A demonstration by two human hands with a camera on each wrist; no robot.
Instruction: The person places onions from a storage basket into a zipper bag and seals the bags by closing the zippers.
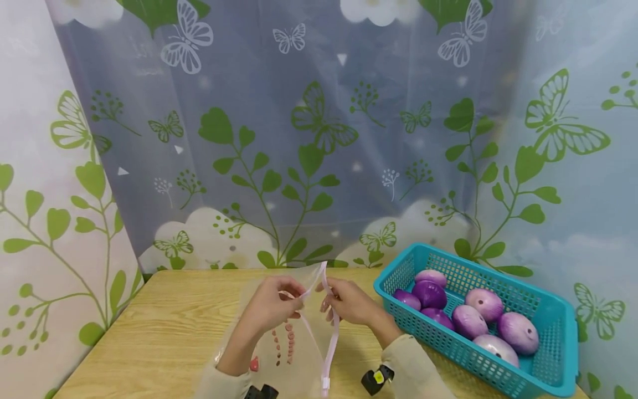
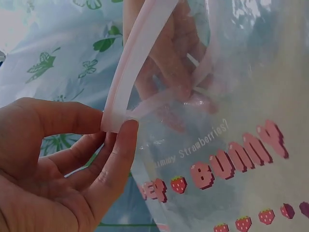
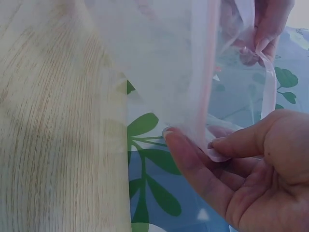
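Observation:
A clear plastic zipper bag [image 2: 241,106] with a pale pink slider edge and pink "BUNNY" lettering with small strawberries hangs between my two hands, its mouth spread apart. My left hand [image 1: 276,303] pinches one side of the pink rim between thumb and forefinger, as the left wrist view shows closely. On the opposite side, my right hand [image 1: 351,302] pinches the other rim between thumb and fingers. The zip slider [image 1: 326,383] sits at the near end of the pink strip. Through the film, part of the other hand shows in the left wrist view.
To the right on the wooden table [image 1: 164,316] stands a turquoise perforated basket [image 1: 478,266] holding several purple and pale onions [image 1: 468,321]. Behind the table hangs a curtain [image 1: 309,183] printed with leaves and butterflies.

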